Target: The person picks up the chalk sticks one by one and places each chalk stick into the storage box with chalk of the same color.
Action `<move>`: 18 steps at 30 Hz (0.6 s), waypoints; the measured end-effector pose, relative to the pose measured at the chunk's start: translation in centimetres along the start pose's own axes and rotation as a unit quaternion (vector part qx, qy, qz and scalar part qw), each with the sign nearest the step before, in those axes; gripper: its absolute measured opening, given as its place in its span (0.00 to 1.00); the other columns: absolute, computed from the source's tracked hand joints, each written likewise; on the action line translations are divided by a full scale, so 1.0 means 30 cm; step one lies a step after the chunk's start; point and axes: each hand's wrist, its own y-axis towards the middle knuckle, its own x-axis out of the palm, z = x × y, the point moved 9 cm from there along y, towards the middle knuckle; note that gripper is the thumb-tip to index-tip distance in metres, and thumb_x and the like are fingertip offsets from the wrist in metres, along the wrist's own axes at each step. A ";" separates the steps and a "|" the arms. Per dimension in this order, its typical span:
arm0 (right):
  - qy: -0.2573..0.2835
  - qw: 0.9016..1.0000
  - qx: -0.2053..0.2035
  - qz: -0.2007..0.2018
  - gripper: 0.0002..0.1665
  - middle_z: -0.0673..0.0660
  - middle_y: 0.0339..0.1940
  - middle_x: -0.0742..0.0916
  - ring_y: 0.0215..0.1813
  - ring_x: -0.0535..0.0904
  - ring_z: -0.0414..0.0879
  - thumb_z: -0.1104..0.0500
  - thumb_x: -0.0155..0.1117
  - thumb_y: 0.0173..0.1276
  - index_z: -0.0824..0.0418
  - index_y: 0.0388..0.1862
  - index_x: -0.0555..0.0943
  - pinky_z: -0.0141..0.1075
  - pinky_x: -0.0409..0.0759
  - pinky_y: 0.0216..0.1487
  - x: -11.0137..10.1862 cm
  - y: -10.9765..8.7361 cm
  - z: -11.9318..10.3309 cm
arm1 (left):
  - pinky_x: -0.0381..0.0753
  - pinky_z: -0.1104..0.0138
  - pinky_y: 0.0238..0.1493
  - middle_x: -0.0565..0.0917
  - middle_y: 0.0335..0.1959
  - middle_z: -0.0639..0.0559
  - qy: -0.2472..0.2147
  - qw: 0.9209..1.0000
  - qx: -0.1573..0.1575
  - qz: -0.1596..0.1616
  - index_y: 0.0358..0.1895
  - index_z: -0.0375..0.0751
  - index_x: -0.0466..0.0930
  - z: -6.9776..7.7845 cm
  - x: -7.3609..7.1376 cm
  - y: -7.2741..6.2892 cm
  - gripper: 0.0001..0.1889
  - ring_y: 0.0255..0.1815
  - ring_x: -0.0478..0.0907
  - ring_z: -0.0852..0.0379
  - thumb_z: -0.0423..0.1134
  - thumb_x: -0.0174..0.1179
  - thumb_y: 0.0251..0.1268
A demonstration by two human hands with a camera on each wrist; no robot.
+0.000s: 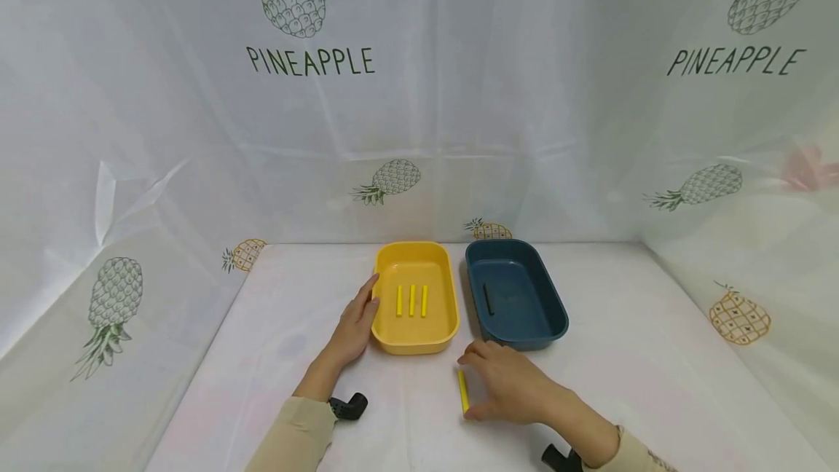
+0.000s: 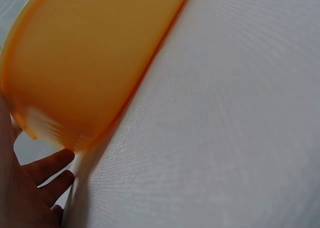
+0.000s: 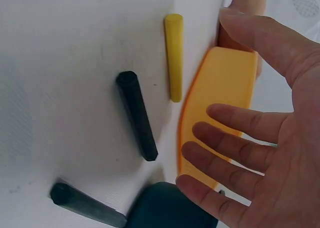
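Note:
My left hand (image 1: pixel 352 326) lies along the left side of a yellow tray (image 1: pixel 413 344), its fingers mostly straight and touching the wall. Inside that tray lie three yellow sticks (image 1: pixel 411 301) side by side. My right hand (image 1: pixel 511 383) hovers low, with thumb and fingertips spread toward the two ends of a yellow stick (image 1: pixel 463 392) on the table. In the right wrist view its fingers are straight, apart from that stick. Two dark sticks (image 3: pixel 137 115) also lie on the table there; in the head view the hand hides them.
A dark blue tray (image 1: pixel 527 330) stands to the right of the yellow one, with one dark stick (image 1: pixel 488 299) in it. White cloth (image 1: pixel 623 333) covers the table. A pineapple-print sheet (image 1: pixel 446 115) hangs behind and at both sides.

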 end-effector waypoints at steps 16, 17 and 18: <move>-0.037 0.999 0.005 -0.012 0.45 0.48 0.59 0.82 0.56 0.77 0.46 0.29 0.80 0.50 0.51 0.62 0.82 0.49 0.83 0.59 0.038 0.013 0.000 | 0.54 0.35 0.80 0.60 0.84 0.47 0.002 1.000 0.007 0.003 0.82 0.77 0.47 0.012 -0.003 0.000 0.28 0.82 0.58 0.39 0.60 0.36 0.85; -0.038 0.999 0.005 -0.012 0.45 0.48 0.59 0.82 0.56 0.77 0.46 0.29 0.80 0.50 0.51 0.62 0.82 0.49 0.83 0.60 0.040 0.014 -0.001 | 0.54 0.36 0.80 0.61 0.84 0.47 0.002 1.000 0.006 0.003 0.82 0.78 0.47 0.012 -0.003 0.000 0.27 0.82 0.58 0.40 0.60 0.36 0.85; -0.040 0.999 0.006 -0.011 0.45 0.48 0.59 0.82 0.56 0.77 0.46 0.29 0.80 0.50 0.51 0.61 0.82 0.49 0.83 0.60 0.040 0.014 -0.001 | 0.55 0.36 0.80 0.61 0.83 0.47 0.002 1.000 0.006 0.003 0.82 0.78 0.47 0.011 -0.003 0.000 0.27 0.82 0.59 0.40 0.60 0.37 0.85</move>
